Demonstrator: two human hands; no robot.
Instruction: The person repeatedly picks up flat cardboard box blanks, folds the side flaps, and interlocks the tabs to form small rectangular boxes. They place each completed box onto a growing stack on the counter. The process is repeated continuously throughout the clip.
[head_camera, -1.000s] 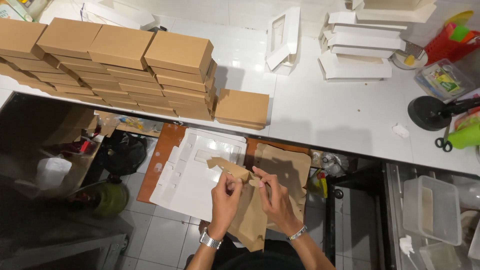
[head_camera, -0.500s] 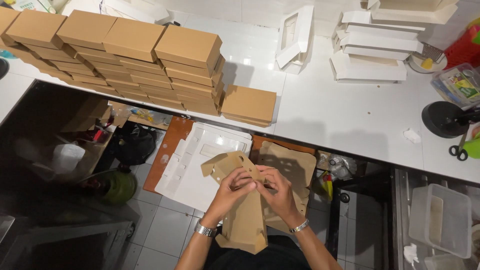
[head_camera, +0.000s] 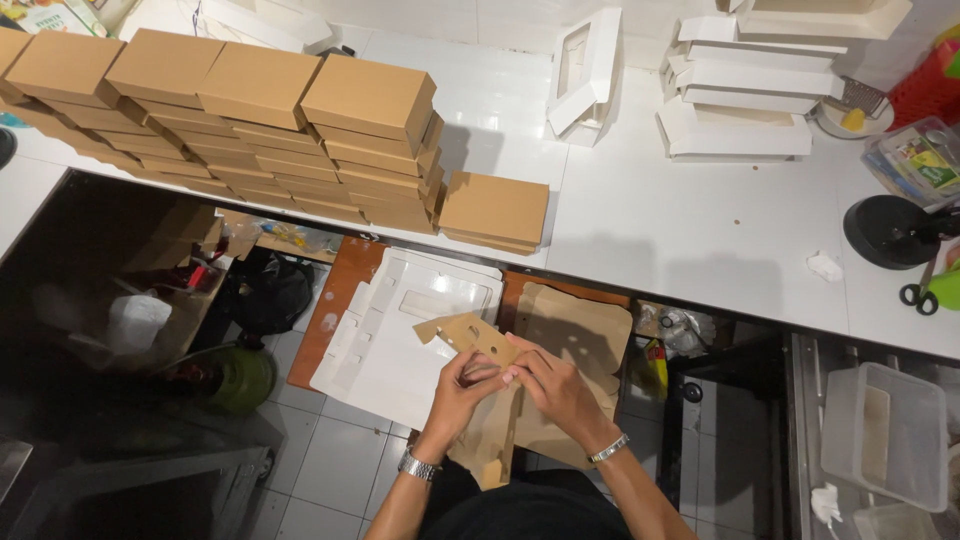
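Both my hands meet over my lap on a flat brown cardboard box blank. My left hand, with a metal watch on its wrist, pinches the blank's edge. My right hand, wearing a bracelet, presses the same fold from the other side. A flap with small holes sticks up to the upper left of my fingers. Under my hands lie a pile of brown blanks and a pile of white blanks. The lower part of the held blank hangs down between my arms.
Rows of stacked folded brown boxes fill the white counter at the left, with a short stack beside them. White boxes are piled at the back right. Scissors and a black round object lie at the right.
My hands have come together on the brown blank and drawn it lower, toward my body; the view has shifted slightly so the counter sits lower in frame.
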